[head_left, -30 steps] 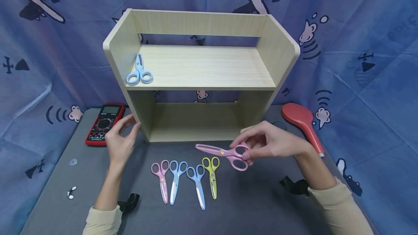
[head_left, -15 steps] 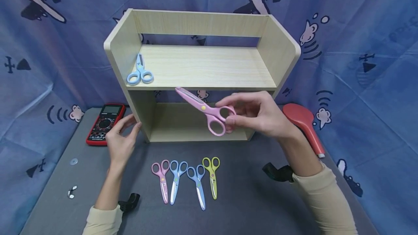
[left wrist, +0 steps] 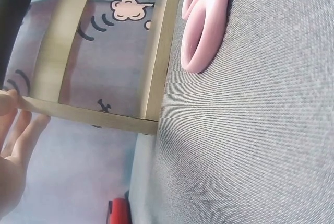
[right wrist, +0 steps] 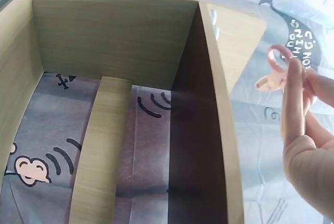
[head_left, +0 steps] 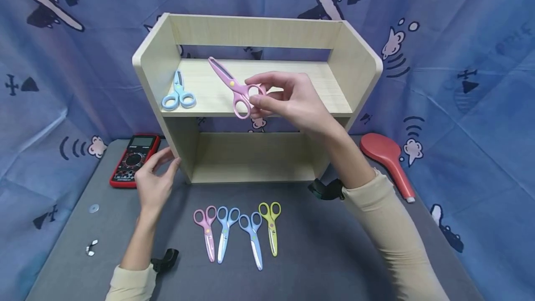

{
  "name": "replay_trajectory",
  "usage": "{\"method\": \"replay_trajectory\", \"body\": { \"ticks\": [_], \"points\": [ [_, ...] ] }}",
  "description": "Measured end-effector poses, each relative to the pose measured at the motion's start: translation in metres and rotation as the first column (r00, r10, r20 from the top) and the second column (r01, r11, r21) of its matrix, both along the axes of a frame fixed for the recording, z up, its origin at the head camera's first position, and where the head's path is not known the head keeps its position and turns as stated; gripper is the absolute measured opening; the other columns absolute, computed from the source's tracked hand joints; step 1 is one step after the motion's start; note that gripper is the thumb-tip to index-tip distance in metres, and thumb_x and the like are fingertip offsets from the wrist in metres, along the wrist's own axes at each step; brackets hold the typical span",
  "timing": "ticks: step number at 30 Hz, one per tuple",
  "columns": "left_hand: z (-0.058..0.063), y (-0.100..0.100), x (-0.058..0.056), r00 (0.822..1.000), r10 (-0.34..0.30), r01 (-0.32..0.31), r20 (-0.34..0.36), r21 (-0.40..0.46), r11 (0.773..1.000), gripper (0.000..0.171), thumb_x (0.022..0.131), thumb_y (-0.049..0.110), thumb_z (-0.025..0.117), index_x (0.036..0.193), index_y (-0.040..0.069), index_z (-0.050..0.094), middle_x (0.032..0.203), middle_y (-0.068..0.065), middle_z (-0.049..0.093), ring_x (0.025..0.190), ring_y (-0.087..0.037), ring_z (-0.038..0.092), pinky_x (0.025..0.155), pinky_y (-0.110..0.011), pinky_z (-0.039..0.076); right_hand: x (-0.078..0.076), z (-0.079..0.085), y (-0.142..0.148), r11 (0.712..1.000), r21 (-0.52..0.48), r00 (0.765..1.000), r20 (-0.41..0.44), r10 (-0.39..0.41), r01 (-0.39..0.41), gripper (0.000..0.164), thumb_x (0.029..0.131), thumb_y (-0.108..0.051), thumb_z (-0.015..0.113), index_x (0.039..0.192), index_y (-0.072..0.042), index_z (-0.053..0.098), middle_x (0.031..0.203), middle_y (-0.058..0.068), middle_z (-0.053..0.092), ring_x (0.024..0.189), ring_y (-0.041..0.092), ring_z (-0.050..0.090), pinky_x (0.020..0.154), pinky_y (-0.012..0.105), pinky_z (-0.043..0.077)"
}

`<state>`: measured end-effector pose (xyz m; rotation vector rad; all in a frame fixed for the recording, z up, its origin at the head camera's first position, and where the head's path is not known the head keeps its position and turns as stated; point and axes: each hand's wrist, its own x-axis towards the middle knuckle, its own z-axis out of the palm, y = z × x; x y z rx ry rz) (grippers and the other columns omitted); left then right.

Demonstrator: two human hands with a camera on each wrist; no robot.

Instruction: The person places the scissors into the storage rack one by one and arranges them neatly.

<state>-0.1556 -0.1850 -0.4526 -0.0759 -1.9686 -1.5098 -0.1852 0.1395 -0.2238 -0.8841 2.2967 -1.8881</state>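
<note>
My right hand (head_left: 288, 99) pinches pink scissors (head_left: 227, 78) by the handle loops, blades pointing up and left, in front of the upper board of the wooden shelf (head_left: 259, 113). The right wrist view shows the same pink scissors (right wrist: 271, 80) beyond the shelf's upper board. With thumb and fingers, my left hand (head_left: 154, 182) grips the front edge of the shelf's left side panel; in the left wrist view those fingers (left wrist: 28, 135) lie at the panel edge. Light blue scissors (head_left: 179, 92) lie at the left end of the upper board.
On the grey table before the shelf lie pink scissors (head_left: 206, 231), two blue scissors (head_left: 225, 233) and yellow-green scissors (head_left: 271, 229) in a row. A red multimeter (head_left: 133, 161) lies left of the shelf, a red paddle-shaped object (head_left: 386, 157) right. Small items include a clear disc (head_left: 94, 208).
My right hand has lifted the pink scissors from just above the table, up and left, to the height of the upper board. The left hand stays at the side panel.
</note>
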Motion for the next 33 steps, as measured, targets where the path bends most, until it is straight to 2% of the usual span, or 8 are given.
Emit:
{"method": "replay_trajectory", "body": {
  "ticks": [5, 9, 16, 22, 24, 27, 31, 33],
  "points": [
    [-0.001, 0.0, 0.0, 1.0, 0.001, -0.001, -0.014, 0.004, 1.0, 0.038, 0.088, -0.012, 0.082, 0.125, -0.007, 0.076, 0.115, -0.03, 0.079, 0.1, 0.013, 0.071, 0.083, -0.004, 0.057, -0.019, 0.003, -0.019, 1.0, 0.013, 0.999, 0.05, -0.005, 0.005, 0.034, 0.1, -0.003, 0.075, 0.133, 0.001, 0.072, 0.095, 0.012, 0.061, 0.081, 0.018, 0.081, 0.082, 0.044, 0.07],
    [-0.001, 0.0, 0.0, 1.0, 0.003, -0.003, -0.014, 0.003, 1.0, 0.038, 0.088, -0.012, 0.082, 0.125, -0.007, 0.077, 0.115, -0.029, 0.079, 0.1, 0.013, 0.071, 0.083, -0.004, 0.057, -0.031, 0.004, -0.033, 1.0, 0.007, 0.995, 0.1, -0.001, 0.001, 0.034, 0.099, -0.001, 0.074, 0.133, 0.004, 0.071, 0.095, 0.012, 0.063, 0.079, 0.018, 0.081, 0.081, 0.042, 0.07],
    [-0.001, 0.001, 0.0, 1.0, 0.007, -0.008, -0.012, -0.023, 1.0, 0.038, 0.088, -0.012, 0.082, 0.126, -0.006, 0.076, 0.118, -0.028, 0.079, 0.102, 0.013, 0.071, 0.085, -0.004, 0.056, -0.044, 0.002, -0.046, 0.997, 0.044, 0.982, 0.177, -0.063, 0.056, 0.034, 0.099, -0.002, 0.076, 0.133, 0.003, 0.072, 0.098, 0.012, 0.065, 0.076, 0.017, 0.079, 0.079, 0.037, 0.069],
    [-0.001, 0.001, 0.0, 1.0, 0.009, -0.009, -0.011, -0.036, 0.999, 0.039, 0.089, -0.012, 0.082, 0.126, -0.007, 0.076, 0.119, -0.028, 0.079, 0.103, 0.013, 0.071, 0.086, -0.003, 0.055, -0.052, 0.0, -0.055, 0.997, 0.063, 0.973, 0.221, -0.067, 0.054, 0.032, 0.1, -0.002, 0.075, 0.131, 0.006, 0.071, 0.1, 0.014, 0.064, 0.076, 0.018, 0.078, 0.079, 0.037, 0.07],
    [-0.001, 0.001, 0.0, 1.0, 0.008, -0.008, -0.007, -0.038, 0.999, 0.039, 0.089, -0.011, 0.082, 0.127, -0.006, 0.076, 0.119, -0.027, 0.079, 0.103, 0.012, 0.071, 0.086, -0.003, 0.055, -0.053, 0.0, -0.057, 0.995, 0.079, 0.974, 0.212, -0.073, 0.057, 0.035, 0.098, -0.003, 0.077, 0.132, 0.006, 0.071, 0.1, 0.014, 0.064, 0.077, 0.017, 0.077, 0.079, 0.037, 0.07],
    [-0.001, 0.001, 0.0, 1.0, 0.007, -0.007, -0.004, -0.035, 0.999, 0.039, 0.089, -0.011, 0.082, 0.127, -0.006, 0.076, 0.119, -0.027, 0.079, 0.103, 0.012, 0.071, 0.086, -0.003, 0.055, -0.053, -0.001, -0.058, 0.985, 0.159, 0.987, 0.133, -0.095, 0.073, 0.041, 0.094, -0.004, 0.083, 0.132, 0.006, 0.072, 0.098, 0.013, 0.067, 0.075, 0.014, 0.075, 0.077, 0.033, 0.069],
    [0.0, 0.001, 0.001, 1.0, 0.008, -0.008, -0.002, -0.027, 1.0, 0.038, 0.089, -0.011, 0.082, 0.126, -0.005, 0.076, 0.119, -0.027, 0.079, 0.102, 0.013, 0.07, 0.085, -0.003, 0.056, -0.052, -0.002, -0.06, 0.947, 0.299, 0.992, -0.004, -0.124, 0.119, 0.043, 0.09, -0.01, 0.088, 0.129, 0.004, 0.074, 0.091, 0.012, 0.072, 0.067, 0.011, 0.073, 0.066, 0.026, 0.065],
    [-0.001, 0.001, 0.001, 1.0, 0.008, -0.008, 0.001, -0.025, 1.0, 0.038, 0.089, -0.011, 0.082, 0.126, -0.005, 0.076, 0.119, -0.027, 0.079, 0.102, 0.013, 0.07, 0.085, -0.003, 0.055, -0.05, -0.001, -0.062, 0.926, 0.35, 0.99, -0.045, -0.137, 0.144, 0.043, 0.091, -0.014, 0.089, 0.128, 0.002, 0.075, 0.089, 0.011, 0.075, 0.063, 0.011, 0.073, 0.061, 0.023, 0.062]
  ]
}}
